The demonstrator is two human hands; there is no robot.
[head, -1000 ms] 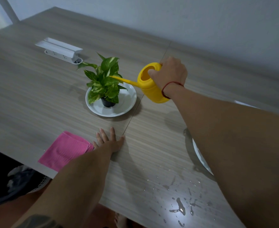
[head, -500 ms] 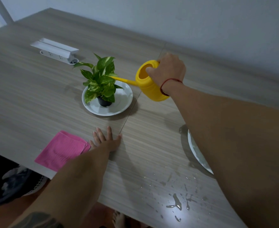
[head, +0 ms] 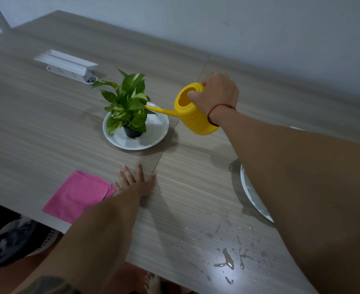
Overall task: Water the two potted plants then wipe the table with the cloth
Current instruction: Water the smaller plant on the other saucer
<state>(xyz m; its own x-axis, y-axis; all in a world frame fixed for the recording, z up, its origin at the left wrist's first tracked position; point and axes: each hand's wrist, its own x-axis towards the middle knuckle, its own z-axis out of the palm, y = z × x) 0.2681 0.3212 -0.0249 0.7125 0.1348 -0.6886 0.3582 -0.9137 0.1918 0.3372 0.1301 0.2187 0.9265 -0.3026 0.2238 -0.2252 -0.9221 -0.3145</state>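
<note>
right hand point(head: 216, 93) at about one o'clock, closed round the back of a bright yellow plastic watering can point(head: 192, 112), tilted toward nine o'clock; thin yellow spout point(head: 160, 110) reaching into the leaves of a small green-and-cream variegated potted plant point(head: 127, 105); no stream of water discernible at the tip

plant in a little black pot point(head: 133, 132), upright on a round white saucer plate point(head: 153, 134), near centre, at about eleven o'clock from the left hand

left hand point(head: 136, 183) at about six o'clock of the saucer, flat on the grey wood-grain table point(head: 36, 134), fingers spread, holding nothing, little finger just touching the edge of a folded pink cloth point(head: 79, 196); cloth lying near the table's front edge at about eight o'clock

second round white plate point(head: 251, 192) at about four o'clock, mostly hidden behind the right forearm; whatever stands on it cannot be seen

scattered water droplets and a small puddle point(head: 228, 259) on the tabletop at about five o'clock, near the front edge

white pop-up power socket unit point(head: 68, 65) at about ten o'clock, well apart from the plant; thin red string bracelet point(head: 219, 109) round the right wrist
</note>
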